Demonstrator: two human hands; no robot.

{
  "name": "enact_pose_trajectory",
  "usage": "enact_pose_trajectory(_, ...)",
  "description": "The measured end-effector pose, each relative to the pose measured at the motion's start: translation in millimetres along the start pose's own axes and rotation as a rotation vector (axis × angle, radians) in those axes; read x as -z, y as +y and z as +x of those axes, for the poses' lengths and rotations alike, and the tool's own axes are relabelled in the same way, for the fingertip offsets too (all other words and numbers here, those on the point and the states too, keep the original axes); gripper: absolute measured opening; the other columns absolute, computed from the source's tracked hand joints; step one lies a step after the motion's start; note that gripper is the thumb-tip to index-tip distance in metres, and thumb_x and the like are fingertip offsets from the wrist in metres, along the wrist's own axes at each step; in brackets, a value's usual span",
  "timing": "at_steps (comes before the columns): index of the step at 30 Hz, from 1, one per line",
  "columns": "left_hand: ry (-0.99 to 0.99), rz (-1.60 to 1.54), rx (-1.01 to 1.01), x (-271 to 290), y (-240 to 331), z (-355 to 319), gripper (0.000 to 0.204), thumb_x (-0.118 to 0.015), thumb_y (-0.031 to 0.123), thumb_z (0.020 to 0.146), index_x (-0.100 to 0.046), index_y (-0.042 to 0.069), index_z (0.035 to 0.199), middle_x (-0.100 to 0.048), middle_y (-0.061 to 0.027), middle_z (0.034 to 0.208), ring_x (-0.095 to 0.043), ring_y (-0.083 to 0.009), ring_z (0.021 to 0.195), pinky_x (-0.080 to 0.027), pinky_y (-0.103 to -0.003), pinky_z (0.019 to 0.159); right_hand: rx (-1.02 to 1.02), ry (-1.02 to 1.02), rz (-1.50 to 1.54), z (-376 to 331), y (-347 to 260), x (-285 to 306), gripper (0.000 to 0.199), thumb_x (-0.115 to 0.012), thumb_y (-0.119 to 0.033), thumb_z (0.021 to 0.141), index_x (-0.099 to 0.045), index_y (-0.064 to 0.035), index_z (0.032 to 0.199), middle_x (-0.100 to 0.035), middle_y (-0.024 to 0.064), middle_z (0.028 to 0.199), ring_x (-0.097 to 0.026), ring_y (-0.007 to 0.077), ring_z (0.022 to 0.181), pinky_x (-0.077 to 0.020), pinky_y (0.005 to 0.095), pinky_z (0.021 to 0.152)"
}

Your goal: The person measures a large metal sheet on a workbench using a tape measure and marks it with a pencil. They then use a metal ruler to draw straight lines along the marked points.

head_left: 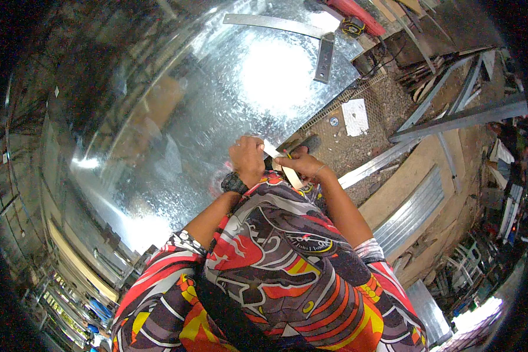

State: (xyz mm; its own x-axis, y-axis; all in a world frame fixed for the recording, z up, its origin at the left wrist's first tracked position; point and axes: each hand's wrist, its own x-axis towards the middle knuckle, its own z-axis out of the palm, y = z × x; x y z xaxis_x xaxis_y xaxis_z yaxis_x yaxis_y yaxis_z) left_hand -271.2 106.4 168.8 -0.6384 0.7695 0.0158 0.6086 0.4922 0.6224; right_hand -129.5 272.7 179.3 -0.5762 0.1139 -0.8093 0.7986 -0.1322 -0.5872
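A large sheet of shiny metal (pixel 199 111) lies in front of me, with strong glare on it. Over its near edge, my left hand (pixel 248 157) is closed, fingers curled, at the far end of a pale flat strip (pixel 291 176). What the left fingers hold is hidden. My right hand (pixel 302 163) is closed around the strip's middle, and the strip slants back toward my body. Near the sheet's far corner rests a metal try square (pixel 324 57), its long blade pointing left.
A tape measure (pixel 352 26) and a red object (pixel 358 14) sit beyond the square. White paper (pixel 355 117) and a small roll (pixel 334 121) lie on the ground to the right. Long metal bars (pixel 460 119) and a ribbed metal panel (pixel 409 208) stretch along the right.
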Motion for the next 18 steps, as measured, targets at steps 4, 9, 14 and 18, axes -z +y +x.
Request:
enact_pose_trajectory(4,0.035,0.120,0.004,-8.8,-1.6,6.5,0.013,-0.058,0.020,0.096,-0.062,0.012,0.106,-0.062,-0.0115,0.106,-0.059,-0.0355,0.101,-0.041,-0.053,0.084,-0.050,0.061,-0.005,19.7,20.6,-1.7,0.080,-0.072,-0.077,0.077,-0.076,-0.0003,0.096,-0.070,0.0128,0.082,-0.070,0.0235,0.065,-0.0591,0.0396,0.051)
enact_pose_trajectory(9,-0.030,0.178,0.069,-9.7,-1.5,24.9,0.013,-0.061,0.021,0.095,-0.063,0.012,0.104,-0.063,-0.0110,0.106,-0.059,-0.0354,0.104,-0.042,-0.053,0.085,-0.145,0.029,-0.087,40.2,19.0,6.3,0.091,-0.068,-0.084,0.073,-0.075,0.0004,0.106,-0.073,0.0175,0.095,-0.074,0.0278,0.080,-0.0630,0.0428,0.057)
enact_pose_trajectory(14,-0.059,0.140,0.071,-9.1,-5.9,29.4,0.014,-0.062,0.022,0.094,-0.063,0.012,0.104,-0.063,-0.0114,0.107,-0.060,-0.0356,0.104,-0.043,-0.054,0.084,-0.179,0.005,-0.107,47.1,21.4,7.9,0.096,-0.066,-0.087,0.072,-0.073,0.0014,0.110,-0.073,0.0185,0.100,-0.074,0.0294,0.083,-0.0636,0.0440,0.059)
enact_pose_trajectory(18,-0.065,0.149,0.085,-11.7,-9.1,30.4,0.014,-0.062,0.022,0.094,-0.064,0.012,0.104,-0.064,-0.0115,0.107,-0.060,-0.0356,0.104,-0.043,-0.054,0.085,-0.133,-0.016,-0.022,37.9,11.6,5.8,0.096,-0.066,-0.086,0.073,-0.073,0.0023,0.111,-0.073,0.0192,0.101,-0.075,0.0302,0.083,-0.0636,0.0451,0.059)
